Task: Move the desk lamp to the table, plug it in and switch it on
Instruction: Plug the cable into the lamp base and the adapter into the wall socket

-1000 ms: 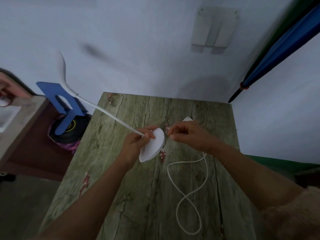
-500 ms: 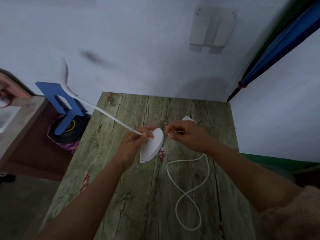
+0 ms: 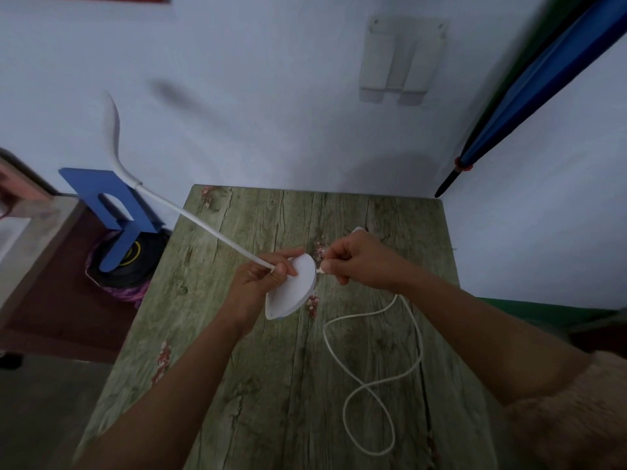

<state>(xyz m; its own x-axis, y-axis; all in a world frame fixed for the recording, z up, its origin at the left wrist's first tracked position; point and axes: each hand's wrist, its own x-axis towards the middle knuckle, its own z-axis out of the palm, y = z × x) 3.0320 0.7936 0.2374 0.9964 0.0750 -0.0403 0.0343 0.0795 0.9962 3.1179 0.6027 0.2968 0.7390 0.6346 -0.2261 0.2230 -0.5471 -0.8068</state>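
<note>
A white desk lamp lies tilted over the green wood-grain table [image 3: 258,385]. Its round base [image 3: 291,290] is lifted on edge, its thin stem [image 3: 203,225] runs up and left past the table edge, and its curved head [image 3: 113,130] hangs in front of the wall. My left hand [image 3: 261,276] is shut on the stem where it meets the base. My right hand [image 3: 359,262] pinches the plug end of the white cable [image 3: 373,385] against the base's right rim. The cable loops loosely down the table. A small white object [image 3: 358,229] peeks out behind my right hand.
A white bracket [image 3: 400,59] is fixed on the wall above the table. A blue closed umbrella [image 3: 529,96] leans in the right corner. Left of the table stand a blue cut-out stand [image 3: 125,215], a dark round object [image 3: 129,262] on the floor and a brown shelf [image 3: 37,225].
My right hand has brought the cable's plug end in to the rim of the lamp base. The cable loop shifted slightly. My left hand keeps its hold on the lamp.
</note>
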